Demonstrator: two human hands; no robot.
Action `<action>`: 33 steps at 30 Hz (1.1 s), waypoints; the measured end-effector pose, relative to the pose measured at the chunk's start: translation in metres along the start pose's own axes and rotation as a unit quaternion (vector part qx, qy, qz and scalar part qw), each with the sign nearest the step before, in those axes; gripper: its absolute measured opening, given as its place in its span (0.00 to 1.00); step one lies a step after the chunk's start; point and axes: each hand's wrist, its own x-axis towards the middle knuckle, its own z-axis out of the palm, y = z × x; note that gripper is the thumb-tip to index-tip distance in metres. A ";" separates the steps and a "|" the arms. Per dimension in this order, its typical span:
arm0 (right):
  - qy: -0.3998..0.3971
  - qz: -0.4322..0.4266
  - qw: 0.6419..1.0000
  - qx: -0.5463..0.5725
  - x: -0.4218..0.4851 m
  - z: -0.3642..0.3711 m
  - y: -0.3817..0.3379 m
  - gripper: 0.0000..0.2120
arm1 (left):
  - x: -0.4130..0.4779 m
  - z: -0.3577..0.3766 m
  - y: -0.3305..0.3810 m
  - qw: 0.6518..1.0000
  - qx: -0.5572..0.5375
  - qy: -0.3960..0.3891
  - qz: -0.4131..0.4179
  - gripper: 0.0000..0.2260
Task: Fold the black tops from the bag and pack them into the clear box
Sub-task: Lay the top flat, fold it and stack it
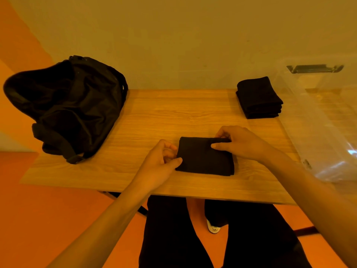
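A folded black top lies as a small square near the front middle of the wooden table. My left hand is at its left edge, thumb on the cloth and fingers curled beside it. My right hand pinches the top's far right corner between thumb and fingers. A stack of folded black tops sits at the back right. The open black bag slumps on the table's left end. The clear box stands at the right edge.
The table's far edge meets a plain wall. Below the front edge I see legs in dark trousers and a white shoe on the orange floor. A dark latch shows on the box's far rim.
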 end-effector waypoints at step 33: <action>-0.141 0.042 0.989 -0.007 0.003 -0.039 -0.014 0.20 | 0.090 -0.012 0.049 0.918 0.333 -0.193 0.091 0.17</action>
